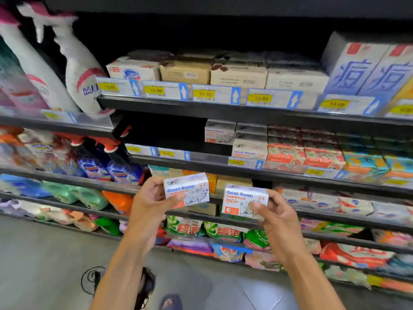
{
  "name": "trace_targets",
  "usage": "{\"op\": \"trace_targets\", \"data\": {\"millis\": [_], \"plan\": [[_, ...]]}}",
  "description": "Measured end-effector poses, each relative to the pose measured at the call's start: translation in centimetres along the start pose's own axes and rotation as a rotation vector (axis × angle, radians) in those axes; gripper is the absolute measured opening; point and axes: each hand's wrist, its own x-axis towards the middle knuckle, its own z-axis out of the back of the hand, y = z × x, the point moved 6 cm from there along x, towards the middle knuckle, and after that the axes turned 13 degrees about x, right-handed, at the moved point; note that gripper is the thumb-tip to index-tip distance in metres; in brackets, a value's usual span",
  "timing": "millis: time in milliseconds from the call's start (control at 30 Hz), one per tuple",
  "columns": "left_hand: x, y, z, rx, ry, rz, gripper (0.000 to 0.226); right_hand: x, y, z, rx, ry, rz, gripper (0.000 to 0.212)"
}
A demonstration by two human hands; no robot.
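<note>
My left hand grips a white Goat Soap box by its left end, thumb across the front. My right hand grips a second white Goat Soap box from the right and below. Both boxes are held in the air side by side in front of the store shelves, labels facing me. More Goat Soap boxes are stacked on the shelf above the hands, with a dark gap on that shelf to their left.
Black shelves with yellow price tags hold soap boxes, red and teal soap packs, spray bottles at left and detergent bags low down. Grey floor and a sandalled foot lie below.
</note>
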Motion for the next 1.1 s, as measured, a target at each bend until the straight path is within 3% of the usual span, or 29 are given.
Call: {"op": "trace_targets", "data": {"millis": [367, 567, 1100], "plan": [[10.7, -4.1, -0.1, 0.177, 0.184, -0.190, 0.033, -0.7, -0.1, -3.4, 0.006, -0.228, 0.230, 0.049], [15.0, -6.2, -1.0, 0.238, 0.278, -0.262, 0.034, -1.5, -1.8, -4.4, -0.015, -0.270, 0.242, 0.035], [20.2, -6.0, -5.2, 0.575, 0.268, -0.353, 0.037, 0.1, -3.3, -3.5, -0.015, -0.280, 0.282, 0.037]]}}
